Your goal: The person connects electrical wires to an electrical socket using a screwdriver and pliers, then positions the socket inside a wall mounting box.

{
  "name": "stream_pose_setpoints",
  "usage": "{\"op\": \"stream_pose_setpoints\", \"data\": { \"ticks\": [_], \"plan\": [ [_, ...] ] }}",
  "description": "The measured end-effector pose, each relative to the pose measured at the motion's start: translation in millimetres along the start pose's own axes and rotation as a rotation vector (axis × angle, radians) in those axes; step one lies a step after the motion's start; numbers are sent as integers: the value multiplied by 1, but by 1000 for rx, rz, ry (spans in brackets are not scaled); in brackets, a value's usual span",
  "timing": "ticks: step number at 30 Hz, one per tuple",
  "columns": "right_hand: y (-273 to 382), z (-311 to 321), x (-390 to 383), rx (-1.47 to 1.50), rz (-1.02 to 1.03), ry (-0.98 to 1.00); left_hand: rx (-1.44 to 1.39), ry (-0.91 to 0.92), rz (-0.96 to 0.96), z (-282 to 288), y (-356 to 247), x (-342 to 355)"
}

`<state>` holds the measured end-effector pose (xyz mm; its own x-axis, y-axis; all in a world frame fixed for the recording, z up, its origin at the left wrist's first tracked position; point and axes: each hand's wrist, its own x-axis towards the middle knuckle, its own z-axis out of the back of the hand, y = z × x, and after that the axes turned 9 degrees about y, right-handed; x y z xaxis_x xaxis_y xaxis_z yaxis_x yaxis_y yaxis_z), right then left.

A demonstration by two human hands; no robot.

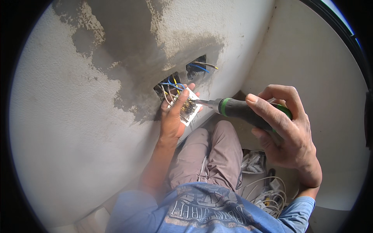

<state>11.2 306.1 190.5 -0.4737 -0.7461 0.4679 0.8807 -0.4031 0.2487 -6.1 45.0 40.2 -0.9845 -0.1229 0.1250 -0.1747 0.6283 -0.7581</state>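
Observation:
My left hand (pixel 175 115) grips a white electrical socket (pixel 189 120) by its edges, its back with the metal terminals turned toward me. Blue, brown and yellow-green wires (pixel 169 84) run from the nearer wall box (pixel 158 91) to the socket. In my right hand (pixel 289 134) is a black and green screwdriver (pixel 241 109), fingers wrapped round its thick handle. The screwdriver's shaft points left, and its tip meets the terminal side of the socket. Exactly which screw it touches is too small to tell.
Another wall box (pixel 194 70) with loose wire ends sits just beyond, in grey patched plaster (pixel 130 58). A second wall (pixel 307 66) rises at the right. On the floor beside my legs lie a bag of small parts (pixel 253 162) and a coiled white cable (pixel 283 190).

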Motion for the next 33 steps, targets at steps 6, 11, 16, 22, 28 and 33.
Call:
{"op": "stream_pose_setpoints", "data": {
  "ticks": [6, 11, 16, 22, 28, 33],
  "plan": [
    [-2, 0, -3, 26, -35, -26, 79, 26, -121, 5, 6, 5],
    [-6, 1, -7, 0, -12, 19, 100, 71, -132, 8, 7, 6],
    [19, 14, -4, -54, -292, 183, 79, 78, -121, 5, 3, 4],
    [7, 4, -8, -71, -84, 31, 75, 70, -132, 1, 4, 5],
    [18, 6, -2, 43, -252, 1, 124, 64, -191, 7, 9, 7],
    [15, 16, -2, -90, -160, 174, 85, 63, -141, 0, 8, 8]
  ]
}}
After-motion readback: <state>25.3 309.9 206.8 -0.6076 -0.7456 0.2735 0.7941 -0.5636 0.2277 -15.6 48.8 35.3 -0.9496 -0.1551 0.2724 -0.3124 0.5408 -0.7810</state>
